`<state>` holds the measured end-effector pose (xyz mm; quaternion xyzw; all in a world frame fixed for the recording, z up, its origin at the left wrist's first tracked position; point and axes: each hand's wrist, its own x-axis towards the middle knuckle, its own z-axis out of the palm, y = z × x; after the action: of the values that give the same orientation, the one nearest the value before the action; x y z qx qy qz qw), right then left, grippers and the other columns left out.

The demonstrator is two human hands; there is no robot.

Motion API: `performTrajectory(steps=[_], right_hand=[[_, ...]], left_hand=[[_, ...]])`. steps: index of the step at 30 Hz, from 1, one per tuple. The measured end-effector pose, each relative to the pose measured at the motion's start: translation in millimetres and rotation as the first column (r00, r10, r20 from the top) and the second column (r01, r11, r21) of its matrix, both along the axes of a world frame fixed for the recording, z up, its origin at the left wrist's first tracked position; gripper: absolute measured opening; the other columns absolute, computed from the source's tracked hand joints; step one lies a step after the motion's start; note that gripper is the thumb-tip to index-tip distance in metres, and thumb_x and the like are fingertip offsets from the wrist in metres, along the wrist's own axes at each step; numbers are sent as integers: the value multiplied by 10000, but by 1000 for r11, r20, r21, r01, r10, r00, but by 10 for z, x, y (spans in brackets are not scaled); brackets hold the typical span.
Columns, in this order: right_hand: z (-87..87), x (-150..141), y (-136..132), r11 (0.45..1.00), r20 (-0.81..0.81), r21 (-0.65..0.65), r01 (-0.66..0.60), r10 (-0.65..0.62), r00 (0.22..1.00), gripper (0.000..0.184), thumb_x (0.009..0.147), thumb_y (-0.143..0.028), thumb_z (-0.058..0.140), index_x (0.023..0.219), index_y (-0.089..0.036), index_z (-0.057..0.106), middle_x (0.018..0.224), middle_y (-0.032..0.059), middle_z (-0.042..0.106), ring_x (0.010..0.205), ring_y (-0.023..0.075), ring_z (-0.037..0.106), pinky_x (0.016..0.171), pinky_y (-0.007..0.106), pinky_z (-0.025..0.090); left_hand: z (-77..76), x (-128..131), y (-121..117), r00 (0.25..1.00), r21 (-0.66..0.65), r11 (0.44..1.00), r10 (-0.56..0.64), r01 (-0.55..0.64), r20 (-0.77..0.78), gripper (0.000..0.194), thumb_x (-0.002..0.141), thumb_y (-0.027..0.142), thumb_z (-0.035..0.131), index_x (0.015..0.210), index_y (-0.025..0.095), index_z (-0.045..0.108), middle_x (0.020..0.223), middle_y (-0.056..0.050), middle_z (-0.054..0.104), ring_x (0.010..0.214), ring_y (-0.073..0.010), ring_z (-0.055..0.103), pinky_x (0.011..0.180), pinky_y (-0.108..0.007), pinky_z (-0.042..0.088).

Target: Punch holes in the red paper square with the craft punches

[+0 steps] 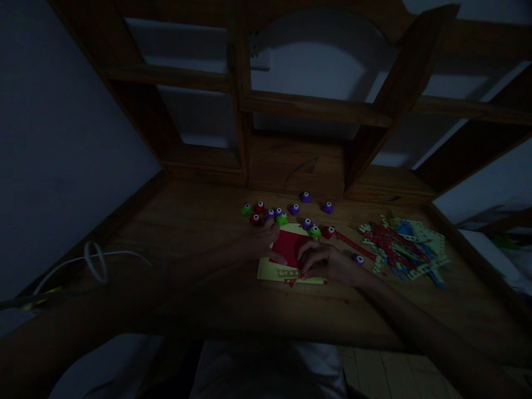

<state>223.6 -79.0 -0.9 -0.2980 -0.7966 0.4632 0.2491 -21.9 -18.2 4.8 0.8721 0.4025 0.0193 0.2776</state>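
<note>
A red paper sheet (290, 245) lies on a yellow sheet (270, 270) on the wooden desk (191, 221). My left hand (266, 239) rests at the red sheet's left edge, fingers partly curled, its thumb lying on the paper. My right hand (324, 260) sits on the lower right of the sheets with fingers bent down onto the paper. The scene is dim, so I cannot make out whether either hand pinches anything. Several small punches in green, red and purple (281, 219) stand just behind the sheets.
A pile of punched paper strips in red, blue and pale yellow (403, 244) lies at the right. A white cable (95, 259) loops at the desk's left edge. Wooden shelving (245, 105) rises behind the desk.
</note>
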Motion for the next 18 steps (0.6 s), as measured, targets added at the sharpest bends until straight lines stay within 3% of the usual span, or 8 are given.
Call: performTrajectory(steps=[6,12,18], right_hand=[[28,13,2,999,19,40,28,-29,999,237,771,-292,713,998,-230,704,1038,61,594,1003,178,575,902,346,458],[-66,29,26,999,-2,23,45,-45,999,136,780,-317,698,856,-210,735,1028,66,575,958,179,585,886,343,464],[-18,117,-48,999,14,-26,42,-41,999,148,757,-350,714,825,-221,744,1021,62,575,965,187,576,867,341,474]], left_hand=[[16,12,5,999,1,1000,27,-27,-22,660,571,704,652,922,189,432,1093,-82,423,926,-266,519,665,-299,396],[-12,23,-2,999,60,998,12,-9,-43,646,603,691,635,940,175,442,1102,-79,416,908,-241,527,676,-285,404],[30,26,-16,998,27,1000,12,-10,-57,680,593,695,638,989,175,455,1124,-80,421,975,-258,514,728,-295,415]])
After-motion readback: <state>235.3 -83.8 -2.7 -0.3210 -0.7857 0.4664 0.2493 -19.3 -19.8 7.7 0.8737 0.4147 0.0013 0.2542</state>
